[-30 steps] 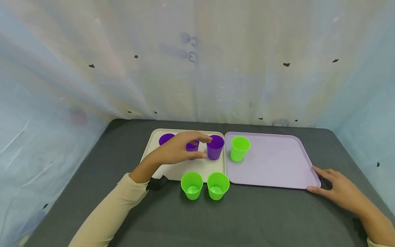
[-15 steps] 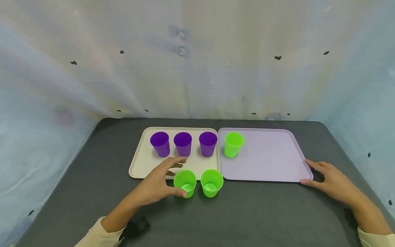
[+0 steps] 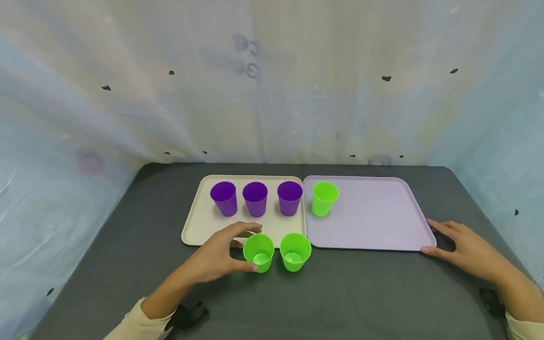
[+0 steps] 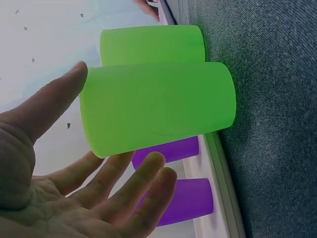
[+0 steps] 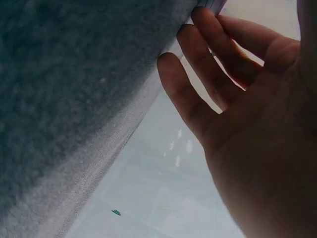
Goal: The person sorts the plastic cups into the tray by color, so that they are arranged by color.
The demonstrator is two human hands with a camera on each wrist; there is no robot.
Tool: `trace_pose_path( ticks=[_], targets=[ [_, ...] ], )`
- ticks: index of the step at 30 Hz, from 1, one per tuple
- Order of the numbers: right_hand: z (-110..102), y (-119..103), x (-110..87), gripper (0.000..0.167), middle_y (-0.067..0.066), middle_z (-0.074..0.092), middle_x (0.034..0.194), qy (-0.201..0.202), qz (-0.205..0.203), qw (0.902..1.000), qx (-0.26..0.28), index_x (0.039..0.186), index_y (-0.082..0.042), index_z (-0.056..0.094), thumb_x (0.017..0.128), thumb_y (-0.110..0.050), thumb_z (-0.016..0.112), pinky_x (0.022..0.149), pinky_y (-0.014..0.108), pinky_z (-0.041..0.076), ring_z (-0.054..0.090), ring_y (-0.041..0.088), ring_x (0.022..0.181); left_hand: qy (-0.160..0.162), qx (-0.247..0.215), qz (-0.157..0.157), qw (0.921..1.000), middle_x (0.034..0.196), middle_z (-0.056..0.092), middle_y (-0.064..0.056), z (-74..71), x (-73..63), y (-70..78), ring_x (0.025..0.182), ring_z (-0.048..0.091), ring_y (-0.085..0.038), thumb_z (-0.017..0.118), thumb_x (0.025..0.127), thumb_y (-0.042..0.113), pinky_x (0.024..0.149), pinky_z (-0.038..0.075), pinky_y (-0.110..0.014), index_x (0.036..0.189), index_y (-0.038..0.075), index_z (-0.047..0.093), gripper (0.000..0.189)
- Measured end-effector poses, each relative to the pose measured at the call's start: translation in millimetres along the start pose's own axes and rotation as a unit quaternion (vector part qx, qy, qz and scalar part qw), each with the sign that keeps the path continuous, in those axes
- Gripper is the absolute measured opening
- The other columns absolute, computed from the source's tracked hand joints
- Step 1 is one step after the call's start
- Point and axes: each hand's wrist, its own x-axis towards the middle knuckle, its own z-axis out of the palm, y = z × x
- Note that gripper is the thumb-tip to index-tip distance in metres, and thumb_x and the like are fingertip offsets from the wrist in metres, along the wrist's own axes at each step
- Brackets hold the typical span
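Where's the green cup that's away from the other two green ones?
In the head view, that green cup stands right of centre, at the left end of the lilac tray, beside the rightmost purple cup on the cream tray.

Pale, creased sheeting spans the head view's upper half and runs down both sides. Small black marks dot it at upper left and upper right; faint bluish figures show at upper centre, a blurred reddish blotch at middle left. A dark grey tabletop fills the lower centre.
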Motion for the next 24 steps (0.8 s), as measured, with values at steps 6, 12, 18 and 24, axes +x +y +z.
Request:
trace_pose_path(
  ticks=[6,12,18,24],
  targets=[
    [5.9,-0.4,-3.8,0.086,0.028,0.055,0.127,0.006,0.005,0.9999,-0.009,0.146,0.003,0.046,0.084,-0.049,0.076,0.085,0.064,0.044,0.052,0.049,0.115,-0.018,0.02,-0.011,0.9996,0.141,0.057,-0.004,3.9,0.9,-3.0,0.123,0.057,-0.028,0.088,0.076,0.029,0.097,0.053,-0.039,0.143,0.016,0.052,0.077],
    [5.8,-1.3,-1.8,0.085,0.027,0.055,0.127,0.032,-0.01,0.9994,-0.01,0.145,0.003,0.047,0.083,-0.046,0.078,0.085,0.062,0.043,0.051,0.047,0.114,-0.002,0.0,-0.008,1.0,0.132,0.062,0.001,4.0,0.3,-3.5,0.113,0.063,-0.023,0.089,0.074,0.027,0.093,0.056,-0.033,0.137,0.02,0.057,0.072],
    [1.9,-4.4,0.2,0.085,0.029,0.053,0.129,0.02,0.001,0.9996,-0.018,0.144,0.005,0.046,0.084,-0.048,0.076,0.086,0.064,0.042,0.05,0.049,0.114,0.013,-0.013,0.007,0.9998,0.128,0.064,0.004,-2.5,-1.5,-0.3,0.107,0.065,-0.02,0.09,0.071,0.034,0.092,0.056,-0.031,0.137,0.024,0.057,0.074],
    [3.1,-5.3,-1.0,0.087,0.03,0.052,0.13,0.011,0.011,0.9998,-0.013,0.146,0.004,0.044,0.086,-0.051,0.073,0.087,0.065,0.042,0.048,0.05,0.116,0.036,-0.024,0.016,0.9989,0.124,0.066,0.003,-13.8,-2.3,6.3,0.103,0.065,-0.019,0.089,0.071,0.026,0.09,0.056,-0.03,0.138,0.02,0.057,0.074]
  ],
)
